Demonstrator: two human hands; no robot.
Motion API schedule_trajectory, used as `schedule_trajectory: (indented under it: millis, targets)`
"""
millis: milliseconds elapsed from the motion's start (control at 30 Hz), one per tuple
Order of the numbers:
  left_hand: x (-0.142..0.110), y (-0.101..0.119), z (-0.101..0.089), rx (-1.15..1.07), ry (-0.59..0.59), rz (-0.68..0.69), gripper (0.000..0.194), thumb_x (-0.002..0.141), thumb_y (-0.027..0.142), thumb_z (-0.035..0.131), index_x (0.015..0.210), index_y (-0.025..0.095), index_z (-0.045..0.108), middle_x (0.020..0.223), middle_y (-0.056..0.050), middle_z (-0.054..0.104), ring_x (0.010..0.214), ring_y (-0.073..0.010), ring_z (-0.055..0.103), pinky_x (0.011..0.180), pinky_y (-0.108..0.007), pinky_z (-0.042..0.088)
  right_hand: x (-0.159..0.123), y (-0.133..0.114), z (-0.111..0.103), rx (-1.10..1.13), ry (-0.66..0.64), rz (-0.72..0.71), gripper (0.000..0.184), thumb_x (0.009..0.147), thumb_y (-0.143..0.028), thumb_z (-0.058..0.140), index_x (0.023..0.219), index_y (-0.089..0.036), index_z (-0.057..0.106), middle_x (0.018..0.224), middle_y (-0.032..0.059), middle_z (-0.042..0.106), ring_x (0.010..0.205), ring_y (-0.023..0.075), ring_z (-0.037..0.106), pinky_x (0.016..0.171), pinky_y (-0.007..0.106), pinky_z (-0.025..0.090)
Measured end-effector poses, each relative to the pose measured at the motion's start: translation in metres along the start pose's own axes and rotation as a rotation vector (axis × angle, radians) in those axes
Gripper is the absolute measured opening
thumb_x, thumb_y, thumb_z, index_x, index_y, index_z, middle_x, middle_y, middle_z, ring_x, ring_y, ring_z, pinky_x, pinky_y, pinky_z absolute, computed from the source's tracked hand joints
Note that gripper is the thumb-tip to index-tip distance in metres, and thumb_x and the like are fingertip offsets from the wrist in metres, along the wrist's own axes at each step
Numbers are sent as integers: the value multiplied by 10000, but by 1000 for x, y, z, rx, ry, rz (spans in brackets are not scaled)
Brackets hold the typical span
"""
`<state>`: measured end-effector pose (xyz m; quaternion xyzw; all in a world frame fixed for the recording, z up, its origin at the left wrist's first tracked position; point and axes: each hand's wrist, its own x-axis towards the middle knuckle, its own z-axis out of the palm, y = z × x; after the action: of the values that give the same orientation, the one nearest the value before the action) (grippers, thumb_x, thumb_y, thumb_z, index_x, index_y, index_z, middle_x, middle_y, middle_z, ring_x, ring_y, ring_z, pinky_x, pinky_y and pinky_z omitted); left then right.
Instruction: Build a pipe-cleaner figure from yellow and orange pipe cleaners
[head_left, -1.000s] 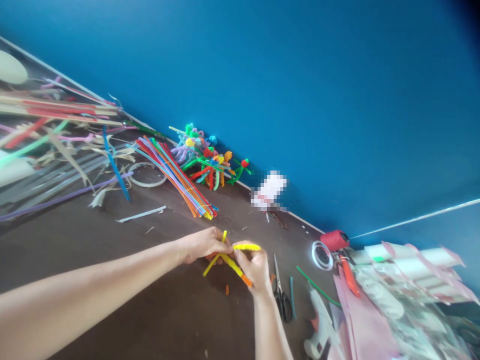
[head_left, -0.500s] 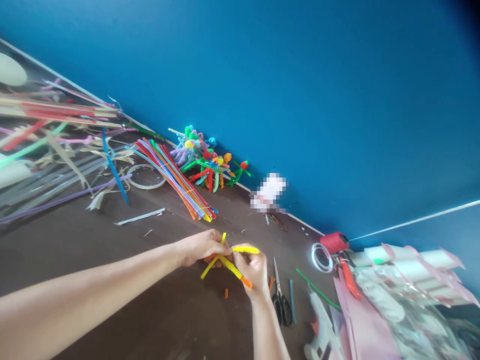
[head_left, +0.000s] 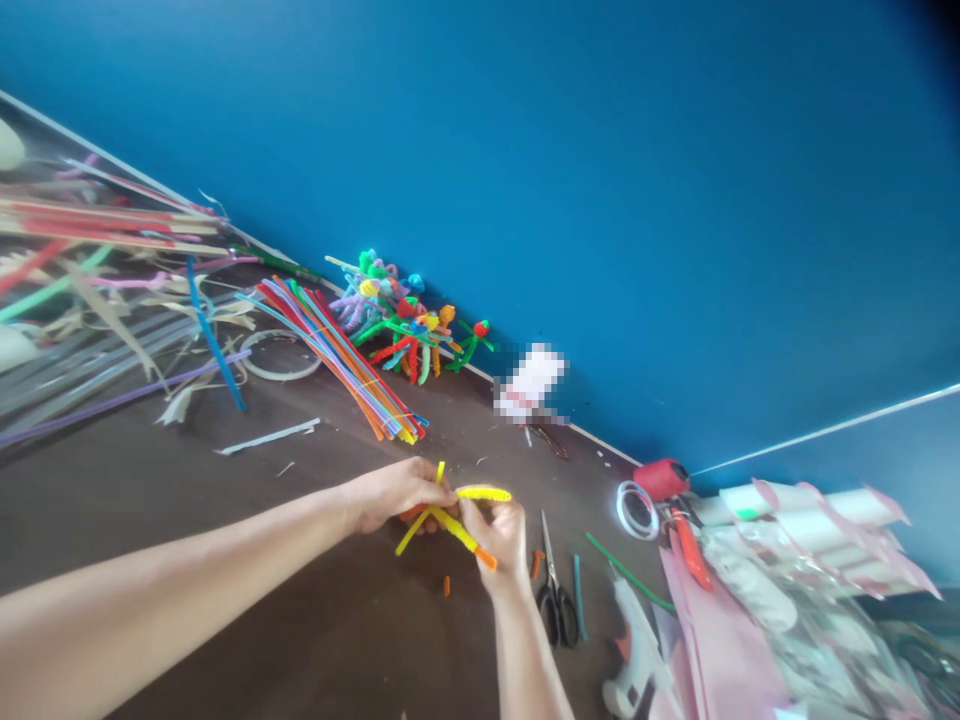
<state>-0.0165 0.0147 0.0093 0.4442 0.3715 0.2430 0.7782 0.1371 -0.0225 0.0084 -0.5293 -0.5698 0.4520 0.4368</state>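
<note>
Left hand (head_left: 394, 497) closing around yellow chenille-stem figure (head_left: 459, 531) at central junction, right hand (head_left: 501, 540) pinching same figure between fingers and thumb. Figure resting just above dark table (head_left: 315, 640), long axis slanting toward orange tip, right hand nearer.

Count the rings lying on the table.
2: a pale ring left of the pipe cleaner bundle, and a clear ring beside the red spool. More may be hidden.
</note>
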Motion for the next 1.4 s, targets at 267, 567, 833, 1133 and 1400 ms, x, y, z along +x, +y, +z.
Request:
schedule_trajectory:
  millis: [267,567,833,1133,1400]
  targets:
    - [0,2,-5,-109,17,3,217,539,242,600,719,133,547,593,-29,630,501,-124,551,452,-204,395,1,8,-4,344,-76,72,211,712,-323,591,835,-162,647,556,-31,521,465,73,429,465,188,358]
    - [3,1,-11,-181,-48,-12,268,503,114,531,769,145,523,647,-9,627,552,-138,592,470,-208,429,6,16,-11,432,-44,112,323,682,-399,600,915,-176,590,531,-49,436,461,82,383,449,195,304]
    - [1,2,-15,-299,-93,18,351,647,343,635,918,145,532,787,-63,659,651,-157,614,528,-219,441,11,24,-20,449,140,88,184,673,-324,648,767,-174,599,510,-42,501,477,89,456,505,222,377]
    - [11,-4,-18,-642,-106,172,394,737,437,556,980,128,557,1073,-122,600,1029,-229,533,853,-331,406,8,17,-16,168,41,69,266,751,-327,590,945,-148,557,687,38,647,608,150,597,596,270,491]
    - [15,-6,-8,-595,41,150,202,766,231,569,897,86,618,934,-138,661,918,-231,600,866,-362,421,4,14,-13,-136,-63,-32,203,782,-313,541,897,-160,608,661,36,643,596,162,598,580,254,483]
